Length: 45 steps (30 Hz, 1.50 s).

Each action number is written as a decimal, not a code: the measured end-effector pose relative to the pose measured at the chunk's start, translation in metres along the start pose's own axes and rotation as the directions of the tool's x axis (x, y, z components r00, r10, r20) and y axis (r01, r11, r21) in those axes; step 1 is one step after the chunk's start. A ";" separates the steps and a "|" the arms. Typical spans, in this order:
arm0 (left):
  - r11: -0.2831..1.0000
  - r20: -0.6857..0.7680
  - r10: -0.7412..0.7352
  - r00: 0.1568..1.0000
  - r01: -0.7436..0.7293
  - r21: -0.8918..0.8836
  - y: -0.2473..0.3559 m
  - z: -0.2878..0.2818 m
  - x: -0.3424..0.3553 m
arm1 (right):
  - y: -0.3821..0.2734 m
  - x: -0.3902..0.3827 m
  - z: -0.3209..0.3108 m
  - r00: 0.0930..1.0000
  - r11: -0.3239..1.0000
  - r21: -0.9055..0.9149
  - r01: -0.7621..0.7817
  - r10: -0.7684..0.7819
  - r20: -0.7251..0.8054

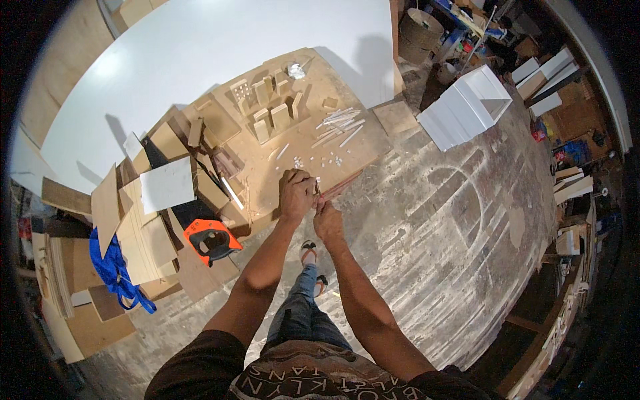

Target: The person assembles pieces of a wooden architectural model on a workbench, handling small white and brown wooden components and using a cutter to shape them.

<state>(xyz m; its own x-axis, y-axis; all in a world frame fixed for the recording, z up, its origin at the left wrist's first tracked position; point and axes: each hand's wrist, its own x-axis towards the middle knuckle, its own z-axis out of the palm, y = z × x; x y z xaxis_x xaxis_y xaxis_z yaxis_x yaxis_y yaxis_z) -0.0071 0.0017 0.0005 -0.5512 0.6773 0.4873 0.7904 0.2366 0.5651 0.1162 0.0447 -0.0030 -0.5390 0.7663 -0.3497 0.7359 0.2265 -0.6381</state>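
Observation:
At the near edge of the wooden work board, my left hand is closed with its fingers curled down, beside a small white piece. My right hand is closed just below and to the right of it, against a reddish-brown strip along the board's edge. What either hand grips is too small and hidden to name. Small white cut bits lie just beyond the fingers. Farther back is a pile of thin white sticks. Several small wooden blocks stand upright behind them.
Left of the board are stacked wood offcuts, a white panel and a saw with an orange handle. A blue strap hangs there. A white box stands on the concrete floor at the right.

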 end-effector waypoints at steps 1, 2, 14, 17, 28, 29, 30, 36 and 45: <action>1.000 -0.023 0.012 1.000 -0.012 0.009 0.000 0.000 0.001 | -0.003 0.000 -0.001 1.000 1.000 0.000 0.001 -0.001 0.000; 1.000 -0.045 0.025 0.999 -0.024 0.017 -0.001 0.001 0.002 | -0.005 0.000 -0.002 1.000 1.000 -0.003 -0.007 0.007 0.012; 1.000 -0.049 0.026 0.998 -0.026 0.001 0.000 0.000 0.004 | -0.015 0.001 -0.001 0.999 1.000 -0.027 -0.011 0.010 -0.038; 0.999 -0.016 0.045 0.999 -0.045 0.000 -0.002 -0.002 0.005 | -0.014 0.005 -0.002 1.000 0.999 -0.042 -0.015 0.014 -0.021; 0.998 -0.055 -0.067 0.996 0.067 -0.002 0.002 -0.004 0.003 | -0.029 0.007 -0.007 0.998 0.999 -0.027 -0.047 0.048 0.034; 0.992 -0.087 -0.127 0.988 0.126 -0.009 0.000 -0.002 0.000 | -0.026 0.006 -0.004 0.998 0.998 -0.030 -0.051 0.051 0.020; 0.993 -0.095 -0.121 0.988 0.121 -0.006 0.001 -0.003 0.005 | -0.025 0.009 -0.002 0.999 0.998 -0.029 -0.049 0.049 0.003; 0.994 0.020 -0.053 0.998 0.055 -0.092 -0.009 -0.018 0.007 | -0.007 0.016 -0.006 0.997 0.999 -0.030 0.031 -0.028 0.078; 0.959 0.070 -0.177 0.982 0.188 -0.210 -0.003 -0.023 0.004 | 0.005 0.009 -0.024 0.986 0.982 0.109 0.157 -0.161 0.032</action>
<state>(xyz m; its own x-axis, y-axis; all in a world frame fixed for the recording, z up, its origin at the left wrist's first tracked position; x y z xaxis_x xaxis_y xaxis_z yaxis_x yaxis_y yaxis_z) -0.0179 -0.0126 0.0161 -0.6625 0.6716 0.3318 0.5983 0.2080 0.7738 0.1249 0.0677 0.0070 -0.6633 0.7002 -0.2641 0.5931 0.2767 -0.7561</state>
